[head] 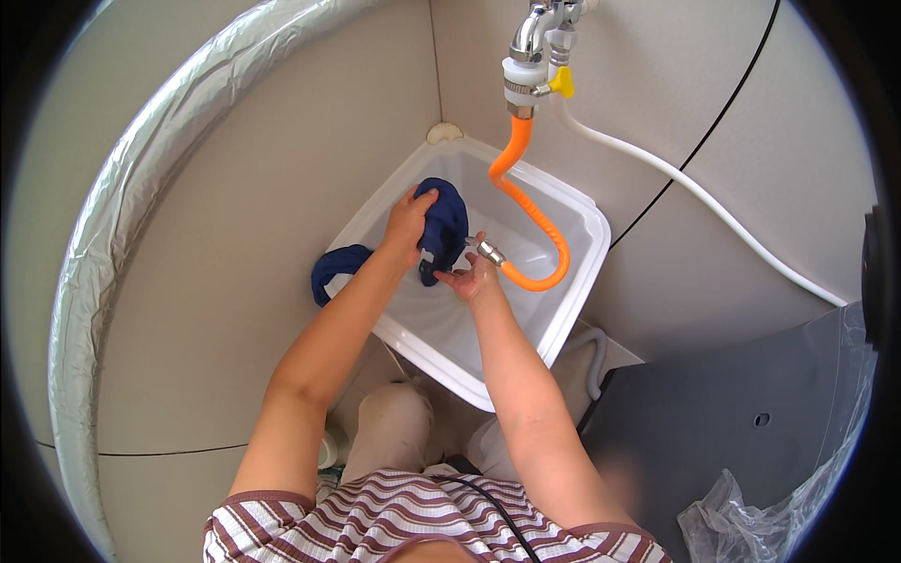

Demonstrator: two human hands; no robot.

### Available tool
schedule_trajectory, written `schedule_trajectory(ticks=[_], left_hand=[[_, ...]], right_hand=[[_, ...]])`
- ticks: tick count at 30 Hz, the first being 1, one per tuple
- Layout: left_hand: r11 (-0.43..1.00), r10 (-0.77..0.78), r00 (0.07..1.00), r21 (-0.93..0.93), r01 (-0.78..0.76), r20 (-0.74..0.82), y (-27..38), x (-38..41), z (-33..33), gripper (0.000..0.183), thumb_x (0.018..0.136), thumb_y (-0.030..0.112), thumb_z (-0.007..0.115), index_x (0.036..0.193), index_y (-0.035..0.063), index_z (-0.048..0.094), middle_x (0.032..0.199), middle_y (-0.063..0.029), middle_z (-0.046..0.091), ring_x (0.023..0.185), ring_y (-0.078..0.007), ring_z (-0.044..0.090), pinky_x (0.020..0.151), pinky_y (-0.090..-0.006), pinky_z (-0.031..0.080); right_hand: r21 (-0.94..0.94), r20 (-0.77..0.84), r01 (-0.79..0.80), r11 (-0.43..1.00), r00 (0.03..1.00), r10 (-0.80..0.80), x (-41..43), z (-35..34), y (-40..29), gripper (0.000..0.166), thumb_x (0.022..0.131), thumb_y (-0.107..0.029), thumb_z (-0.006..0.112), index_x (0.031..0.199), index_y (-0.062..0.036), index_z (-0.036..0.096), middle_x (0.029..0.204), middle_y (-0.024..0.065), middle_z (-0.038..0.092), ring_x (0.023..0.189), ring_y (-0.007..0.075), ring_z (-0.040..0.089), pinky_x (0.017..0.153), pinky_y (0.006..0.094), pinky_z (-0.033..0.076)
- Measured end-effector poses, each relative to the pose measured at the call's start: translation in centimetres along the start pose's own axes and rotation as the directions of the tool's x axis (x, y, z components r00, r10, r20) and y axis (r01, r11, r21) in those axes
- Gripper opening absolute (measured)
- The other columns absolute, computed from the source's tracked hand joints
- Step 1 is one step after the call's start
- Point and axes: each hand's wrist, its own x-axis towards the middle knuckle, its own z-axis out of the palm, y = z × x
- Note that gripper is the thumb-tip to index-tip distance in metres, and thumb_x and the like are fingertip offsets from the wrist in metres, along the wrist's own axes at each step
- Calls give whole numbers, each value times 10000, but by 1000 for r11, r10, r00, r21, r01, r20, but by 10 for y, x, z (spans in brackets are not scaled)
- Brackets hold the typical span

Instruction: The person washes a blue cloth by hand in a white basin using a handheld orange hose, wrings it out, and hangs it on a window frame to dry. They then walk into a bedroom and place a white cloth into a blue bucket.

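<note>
My left hand [407,224] grips a dark blue cloth [443,211] above the basin of a white utility sink [436,362]. The cloth looks wet at its lower end. My right hand [473,280] is palm up with fingers spread, and a fingertip reaches the cloth's lower end. Across that hand lies the metal nozzle [490,252] of an orange hose [538,283], with water coming from its tip toward the cloth. Whether the hand touches the nozzle is unclear. Another dark blue cloth [336,262] hangs over the sink's left rim, partly behind my left forearm.
A chrome tap [529,35] with a yellow-handled clamp [562,82] feeds the hose. A white hose [654,160] and a black cable [732,98] run along the wall. Foil-wrapped ducting [105,232] curves at left. A dark grey panel [704,408] with plastic film [732,524] stands at right.
</note>
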Motion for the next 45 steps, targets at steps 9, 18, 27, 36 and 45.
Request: schedule_trajectory(ticks=[9, 18, 27, 36, 45], left_hand=[[977, 80, 996, 194, -86, 39, -35, 1, -19, 348, 847, 237, 507, 1157, 84, 471, 1004, -75, 540, 880, -173, 528, 738, -280, 449], [422, 230, 932, 835, -354, 279, -79, 21, -9, 310, 784, 269, 545, 1044, 103, 512, 1004, -155, 501, 912, -311, 518, 769, -361, 421], [167, 222, 925, 923, -347, 308, -73, -14, 22, 260, 737, 226, 548, 952, 94, 486, 746, -196, 577, 715, -388, 551, 614, -456, 419], [143, 66, 989, 980, -139, 130, -50, 45, -45, 303, 740, 127, 537, 1041, 152, 515, 1031, -180, 547, 893, -320, 555, 734, -410, 441], [347, 81, 924, 859, -377, 373, -51, 32, -63, 365, 739, 110, 552, 1100, 142, 509, 998, -130, 575, 913, -312, 551, 780, -378, 431]], right_hand=[[-240, 203, 90, 967, 978, -40, -5, 4, 2, 626, 804, -571, 419, 1185, -75, 424, 1225, 137, 430, 1081, 281, 450, 862, 475, 394], [191, 219, 45, 981, 972, -87, 2, -2, -8, 497, 825, -524, 418, 1009, -76, 526, 985, 96, 567, 901, 248, 550, 809, 397, 445], [310, 155, 175, 934, 961, -231, 33, -13, -5, 420, 834, -446, 448, 979, -59, 523, 929, 92, 563, 872, 239, 537, 760, 399, 449], [172, 313, 64, 983, 942, -116, 0, 4, -24, 407, 819, -340, 537, 1046, -4, 495, 1008, 145, 552, 909, 290, 552, 845, 397, 436], [-222, 309, 521, 824, 839, -447, -5, 11, -15, 273, 830, -217, 496, 1058, -73, 538, 904, 29, 563, 898, 154, 514, 777, 315, 435]])
